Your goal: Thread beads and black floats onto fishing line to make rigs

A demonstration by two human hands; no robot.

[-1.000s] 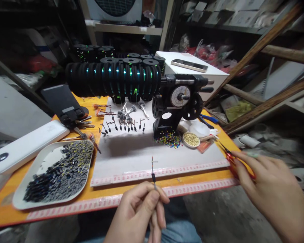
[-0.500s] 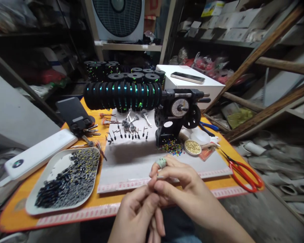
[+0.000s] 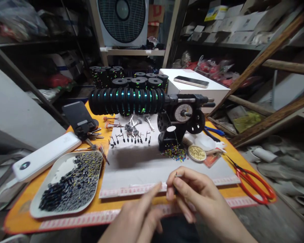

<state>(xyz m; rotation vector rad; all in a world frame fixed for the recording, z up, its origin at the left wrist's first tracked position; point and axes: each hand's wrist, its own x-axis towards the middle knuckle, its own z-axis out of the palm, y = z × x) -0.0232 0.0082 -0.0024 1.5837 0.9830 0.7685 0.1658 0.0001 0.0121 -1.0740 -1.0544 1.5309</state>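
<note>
My right hand [image 3: 192,190] is above the front edge of the white board [image 3: 131,168]. Its thumb and fingertips pinch a small thin dark piece [image 3: 176,190], with a pale tip showing by the thumb; its exact kind is too small to make out. Left of it, my left hand [image 3: 138,216] is apart from the right, slightly blurred, with its fingers stretched out and nothing visible in them. On the board lie a row of small black pieces with thin stems [image 3: 131,138] and a scatter of multicoloured beads [image 3: 176,152].
A tray [image 3: 36,202] of small dark and grey pieces lies on the left, beside a white power bank [image 3: 48,155]. Behind the board stands a black geared device [image 3: 181,114] carrying a ribbed black roll [image 3: 126,101]. Red-handled scissors [image 3: 255,185] and a dish of golden bits [image 3: 197,153] are right.
My hands have parted: the left has drawn away to the lower left with its fingers straightened, the right has shifted right still pinching the small piece. The view has tilted slightly.
</note>
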